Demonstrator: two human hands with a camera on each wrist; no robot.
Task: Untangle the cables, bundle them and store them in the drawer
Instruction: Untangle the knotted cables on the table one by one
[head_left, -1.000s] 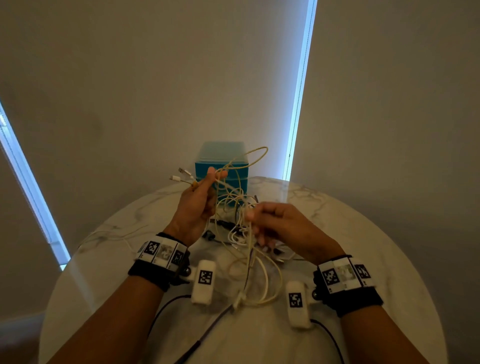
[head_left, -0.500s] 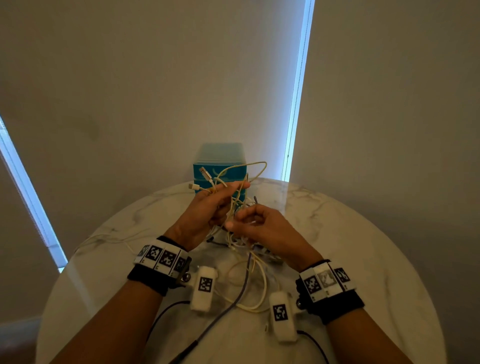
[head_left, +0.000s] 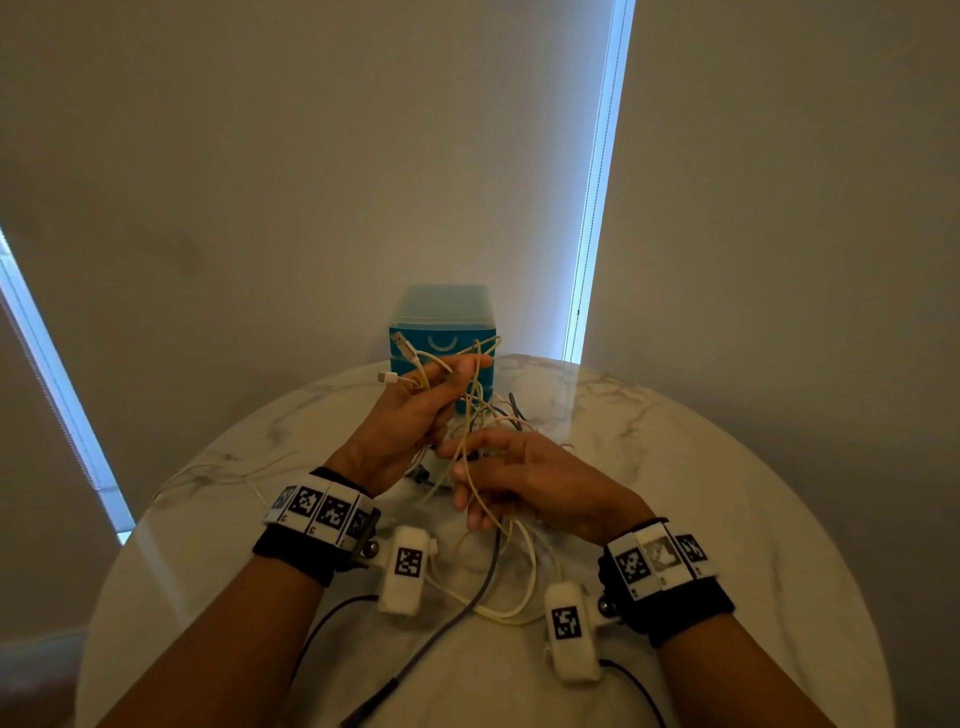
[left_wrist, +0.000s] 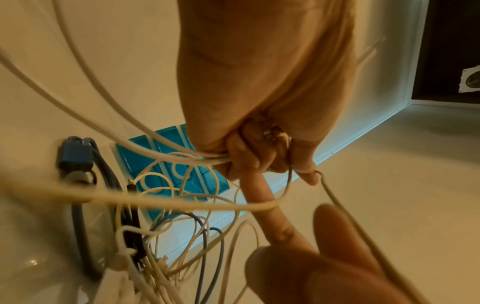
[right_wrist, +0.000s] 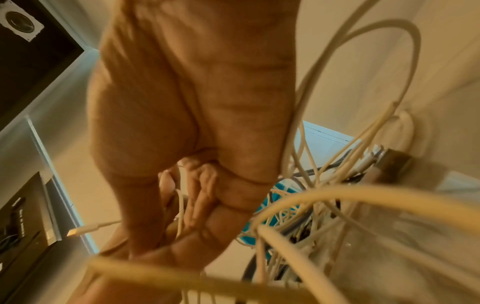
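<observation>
A tangle of cream, white and grey cables (head_left: 483, 415) hangs between my hands above the marble table (head_left: 701, 493). My left hand (head_left: 436, 384) is raised in front of the teal drawer unit (head_left: 441, 332) and grips several cream strands; two connector ends (head_left: 401, 344) stick out to its left. In the left wrist view the fingers (left_wrist: 241, 156) curl round the strands, with the index finger straight. My right hand (head_left: 462, 467) is lower, fingers spread and pointing left. A cream strand (head_left: 470, 483) runs across them and between them in the right wrist view (right_wrist: 179, 205).
Loose loops of cream cable (head_left: 524, 582) and a dark grey cable (head_left: 447, 629) lie on the table near my wrists. A thin white cable (head_left: 218, 470) trails off to the left. The drawer unit stands at the table's far edge against the wall, its drawers closed.
My left hand rose slightly, still gripping the cream strands. My right hand let go its pinch, spread its fingers and dropped lower toward me along the cable.
</observation>
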